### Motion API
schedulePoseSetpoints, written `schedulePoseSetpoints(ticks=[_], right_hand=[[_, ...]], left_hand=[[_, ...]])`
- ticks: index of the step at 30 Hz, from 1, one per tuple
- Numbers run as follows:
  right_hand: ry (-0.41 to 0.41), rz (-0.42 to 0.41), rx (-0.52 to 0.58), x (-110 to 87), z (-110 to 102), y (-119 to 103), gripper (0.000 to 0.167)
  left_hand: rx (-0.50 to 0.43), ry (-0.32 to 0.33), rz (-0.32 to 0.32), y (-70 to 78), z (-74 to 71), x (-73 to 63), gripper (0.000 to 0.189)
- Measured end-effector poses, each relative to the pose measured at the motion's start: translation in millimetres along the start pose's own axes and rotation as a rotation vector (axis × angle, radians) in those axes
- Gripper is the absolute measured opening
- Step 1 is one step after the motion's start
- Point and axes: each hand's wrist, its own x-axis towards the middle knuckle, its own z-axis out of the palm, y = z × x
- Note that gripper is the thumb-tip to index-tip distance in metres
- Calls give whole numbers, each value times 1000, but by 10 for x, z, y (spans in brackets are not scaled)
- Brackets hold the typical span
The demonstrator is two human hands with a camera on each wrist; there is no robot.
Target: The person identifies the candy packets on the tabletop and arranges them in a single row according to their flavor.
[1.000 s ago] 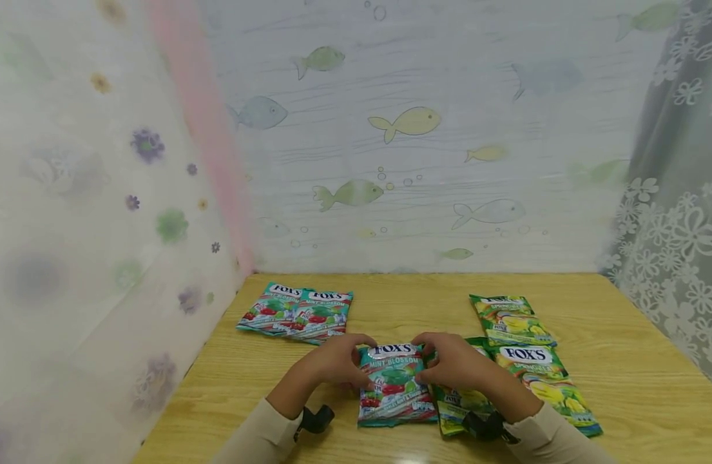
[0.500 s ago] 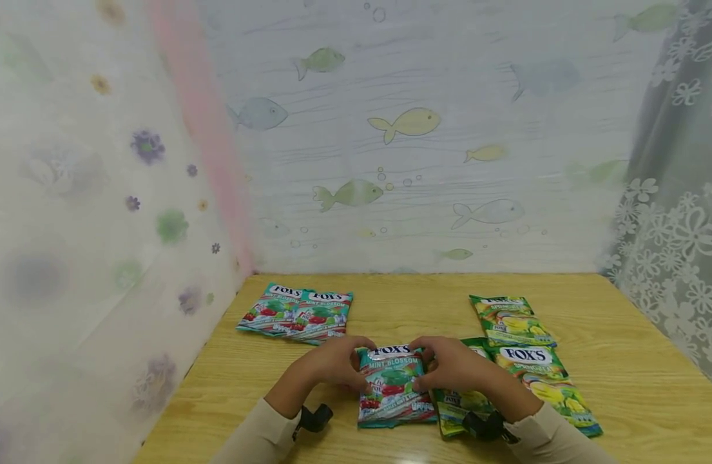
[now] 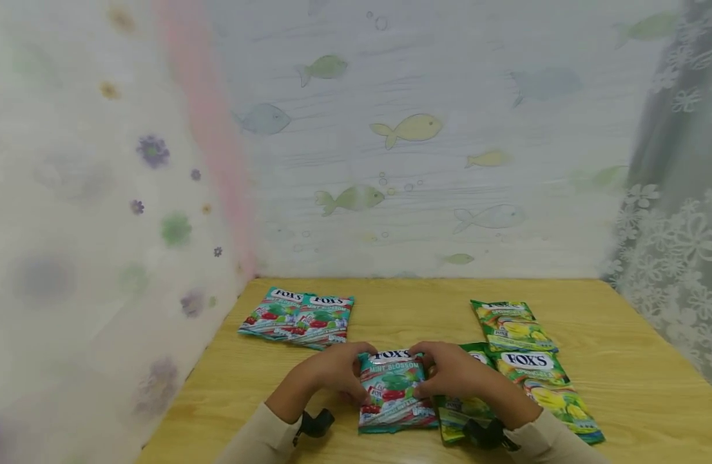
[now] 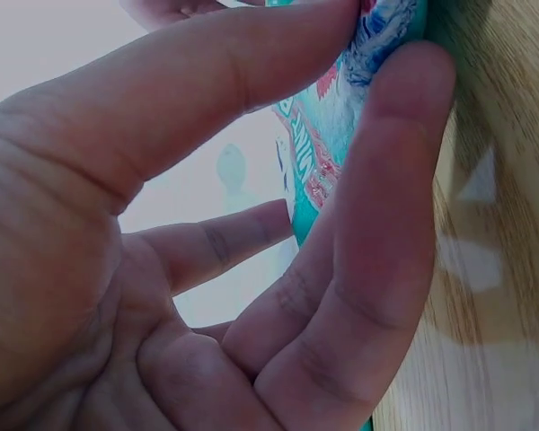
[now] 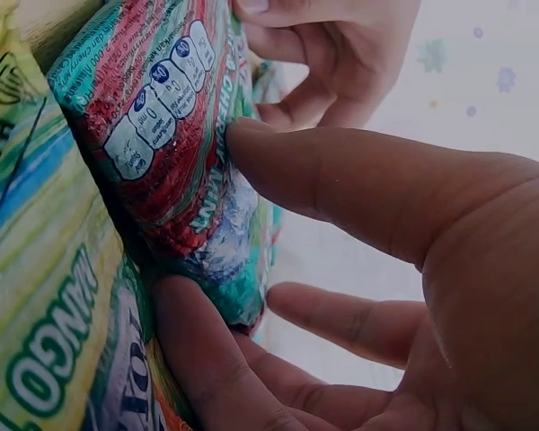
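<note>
A teal and red Fox's Mint Blossom candy bag [image 3: 393,393] stands out near the table's front, face up, between both hands. My left hand [image 3: 335,372] grips its left edge, thumb on the printed face and fingers at the side. On the opposite edge, my right hand [image 3: 457,372] pinches the bag in the same way. The right wrist view shows the thumb pressing the bag's face [image 5: 162,117] while the fingers reach the edge beneath. A green and yellow Fox's candy bag [image 3: 462,419] lies just right of it, partly hidden under the right hand and wrist.
Two overlapping Mint Blossom bags [image 3: 321,322] lie at the back left of the wooden table [image 3: 410,316]. To the right are two more green and yellow bags, one at the back [image 3: 515,327] and one nearer [image 3: 549,390]. A fish-patterned curtain [image 3: 419,193] hangs behind the table.
Both hands keep their hold on the Mint Blossom bag, with only a slight shift of the right fingers. The head view has tilted up a little, so everything sits slightly lower.
</note>
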Motion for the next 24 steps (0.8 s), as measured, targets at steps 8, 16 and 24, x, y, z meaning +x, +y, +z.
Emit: schedulePoseSetpoints(ticks=[8,16,24], right_hand=[[29,35,-36,63,33,-6,72],[35,37,-31,48,32,10,72],[35,43,-20,26,22,26,73]], left_hand=[[49,17,8,-1,-32,-38,82],[71,16,9,-1,-20,-19,81],[51,7,14,9,-13,8,81]])
